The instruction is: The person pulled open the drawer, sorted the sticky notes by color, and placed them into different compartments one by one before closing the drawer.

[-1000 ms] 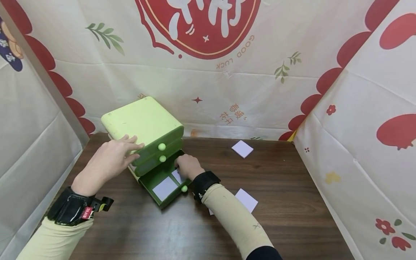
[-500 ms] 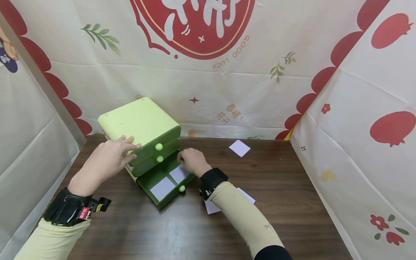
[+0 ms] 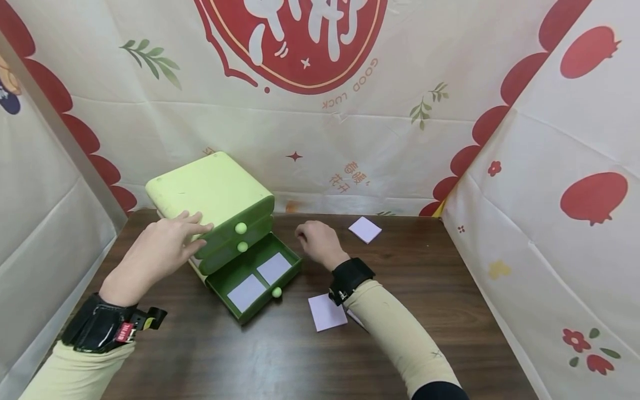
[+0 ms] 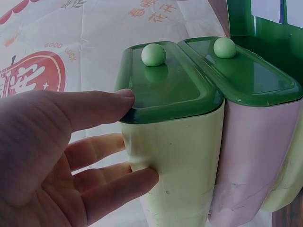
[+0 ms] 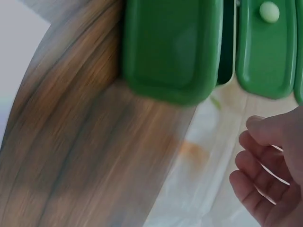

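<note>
A small drawer cabinet (image 3: 210,186) with a pale green top stands at the left of the table, its lowest drawer (image 3: 252,315) pulled out. In that drawer lie two lilac paper squares, a front-left one (image 3: 246,293) and a right one (image 3: 274,269), with a divider between them. My left hand (image 3: 157,247) rests its fingertips on the cabinet's left top edge; in the left wrist view the fingers are spread and relaxed. Just right of the drawer, my right hand (image 3: 320,243) hovers with loosely bent fingers, which hold nothing in the right wrist view.
A lilac paper square (image 3: 365,229) lies near the table's back edge. Another square (image 3: 327,312) lies beside my right wrist, and a further one (image 3: 356,318) is mostly hidden under the forearm. Printed cloth (image 3: 320,139) hangs behind and at both sides of the table.
My right hand has let go of the right-hand paper square and drawn out of the drawer to the right. That square now lies flat inside. My left hand stays on the cabinet.
</note>
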Demonstrator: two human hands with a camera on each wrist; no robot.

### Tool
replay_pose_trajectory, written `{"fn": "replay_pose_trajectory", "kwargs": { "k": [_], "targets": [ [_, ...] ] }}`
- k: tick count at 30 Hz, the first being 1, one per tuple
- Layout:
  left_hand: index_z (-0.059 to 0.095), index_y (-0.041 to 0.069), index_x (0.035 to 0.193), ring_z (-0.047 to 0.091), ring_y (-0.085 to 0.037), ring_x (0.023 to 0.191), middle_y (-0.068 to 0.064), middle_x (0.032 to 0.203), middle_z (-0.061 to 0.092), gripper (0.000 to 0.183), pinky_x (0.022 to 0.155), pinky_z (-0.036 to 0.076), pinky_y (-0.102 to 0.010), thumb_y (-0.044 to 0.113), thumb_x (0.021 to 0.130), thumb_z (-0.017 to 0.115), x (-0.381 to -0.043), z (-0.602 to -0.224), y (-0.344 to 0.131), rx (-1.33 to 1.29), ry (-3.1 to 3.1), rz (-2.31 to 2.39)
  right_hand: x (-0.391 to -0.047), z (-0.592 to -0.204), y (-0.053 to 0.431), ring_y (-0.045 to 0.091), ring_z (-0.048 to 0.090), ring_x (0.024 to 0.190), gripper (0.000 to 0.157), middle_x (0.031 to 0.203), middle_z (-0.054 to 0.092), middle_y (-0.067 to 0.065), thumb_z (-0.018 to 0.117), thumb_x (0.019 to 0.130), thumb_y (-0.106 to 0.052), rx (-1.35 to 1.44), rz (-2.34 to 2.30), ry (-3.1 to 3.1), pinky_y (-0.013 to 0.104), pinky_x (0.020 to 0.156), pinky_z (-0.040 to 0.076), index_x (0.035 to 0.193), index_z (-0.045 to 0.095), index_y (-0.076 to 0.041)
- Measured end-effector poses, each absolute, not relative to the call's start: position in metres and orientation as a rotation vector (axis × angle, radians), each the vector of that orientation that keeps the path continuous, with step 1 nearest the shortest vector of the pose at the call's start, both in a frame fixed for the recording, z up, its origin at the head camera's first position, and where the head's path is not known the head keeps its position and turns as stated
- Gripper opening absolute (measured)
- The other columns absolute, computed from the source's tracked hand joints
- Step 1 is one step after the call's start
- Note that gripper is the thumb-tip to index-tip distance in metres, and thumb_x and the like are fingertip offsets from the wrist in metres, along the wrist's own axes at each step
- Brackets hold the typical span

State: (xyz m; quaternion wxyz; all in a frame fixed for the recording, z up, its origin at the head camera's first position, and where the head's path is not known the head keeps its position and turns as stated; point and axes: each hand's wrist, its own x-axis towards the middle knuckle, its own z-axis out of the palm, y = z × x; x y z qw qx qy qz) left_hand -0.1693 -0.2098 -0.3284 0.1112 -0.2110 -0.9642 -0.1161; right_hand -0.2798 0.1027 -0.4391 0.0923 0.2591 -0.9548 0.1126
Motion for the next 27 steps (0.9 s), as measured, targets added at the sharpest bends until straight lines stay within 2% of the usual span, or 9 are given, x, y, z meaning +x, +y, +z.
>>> {"fn": "replay_pose_trajectory", "kwargs": {
  "k": [18, 27],
  "targets": [
    [0.069, 0.010, 0.122, 0.053, -0.047, 0.125, -0.027, 0.131, 0.059, 0.038, 0.081, 0.049, -0.060, 0.014, 0.085, 0.074, -0.170, -0.329, -0.210, -0.614, -2.825, -0.350, -0.285, -0.473, 0.176, 0.022, 0.068, 0.090, 0.009, 0.094, 0.072, 0.004, 0.064, 0.091, -0.011, 0.544, 0.271, -3.029, 0.040, 0.080, 0.053, 0.093, 0.073, -0.013],
    [0.069, 0.009, 0.122, 0.052, -0.048, 0.125, -0.027, 0.131, 0.059, 0.038, 0.078, 0.050, -0.059, 0.013, 0.085, 0.074, -0.169, -0.329, -0.210, -0.610, -2.825, -0.358, -0.273, -0.488, 0.186, 0.017, 0.066, 0.091, 0.008, 0.096, 0.072, 0.000, 0.068, 0.092, -0.019, 0.654, 0.319, -3.168, 0.039, 0.079, 0.052, 0.097, 0.073, -0.016]
  ]
}}
